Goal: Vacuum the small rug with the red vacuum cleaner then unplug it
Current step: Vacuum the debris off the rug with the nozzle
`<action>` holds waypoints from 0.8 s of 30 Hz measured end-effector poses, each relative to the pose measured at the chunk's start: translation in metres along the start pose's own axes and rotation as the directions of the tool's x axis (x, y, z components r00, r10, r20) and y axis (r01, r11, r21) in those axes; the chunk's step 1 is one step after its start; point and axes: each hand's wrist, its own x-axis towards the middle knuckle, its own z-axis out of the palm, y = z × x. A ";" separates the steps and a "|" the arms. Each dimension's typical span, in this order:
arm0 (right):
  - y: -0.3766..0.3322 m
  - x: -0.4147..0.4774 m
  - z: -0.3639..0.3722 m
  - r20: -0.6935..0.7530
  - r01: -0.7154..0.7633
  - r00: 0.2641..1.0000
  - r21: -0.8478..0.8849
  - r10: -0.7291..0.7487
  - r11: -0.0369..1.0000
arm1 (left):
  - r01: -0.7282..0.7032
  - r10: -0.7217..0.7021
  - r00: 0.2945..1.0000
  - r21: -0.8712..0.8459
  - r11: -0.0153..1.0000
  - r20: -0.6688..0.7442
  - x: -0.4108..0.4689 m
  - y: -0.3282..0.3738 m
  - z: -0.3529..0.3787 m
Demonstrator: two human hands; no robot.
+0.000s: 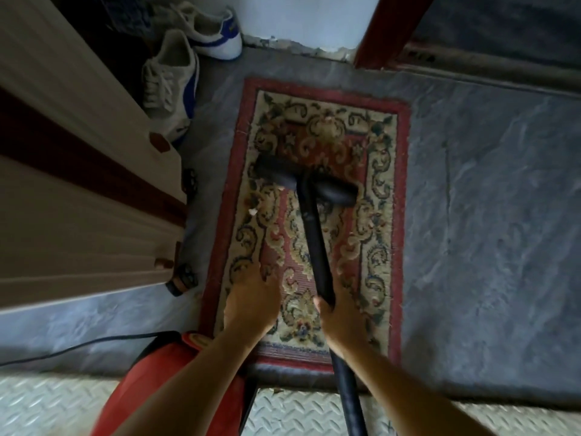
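A small red-bordered rug [386,221] with a cream floral pattern lies on the grey floor. The black vacuum head [333,190] rests across its middle, with the black wand [316,243] running back toward me. My right hand [336,319] is closed around the wand's lower end. My left hand [251,303] lies flat on the rug's near left part, fingers spread, holding nothing. The red vacuum cleaner body [163,369] sits at the bottom left, partly hidden by my left forearm. Its black cord [63,352] trails left across the floor. A pale scrap [252,211] lies on the rug left of the wand.
A white cabinet on castors [78,190] stands close along the rug's left side. Two white and blue sneakers [176,77] lie at the back left. A red door frame post [390,29] rises at the back right. Diamond-pattern metal plate [298,416] covers the near floor.
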 end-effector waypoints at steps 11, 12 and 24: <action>0.010 -0.023 -0.003 -0.166 0.051 0.983 -0.199 -0.085 0.979 | -0.050 0.048 0.998 0.045 0.998 0.044 -0.016 -0.006 -0.010; 0.001 -0.014 -0.007 -0.203 0.074 0.973 -0.193 -0.113 0.978 | -0.051 0.048 0.998 0.053 0.997 0.043 -0.015 -0.006 -0.011; 0.022 -0.028 0.046 -0.131 0.031 0.989 -0.233 -0.063 0.972 | -0.045 0.041 0.997 0.072 0.996 0.060 -0.015 -0.029 -0.008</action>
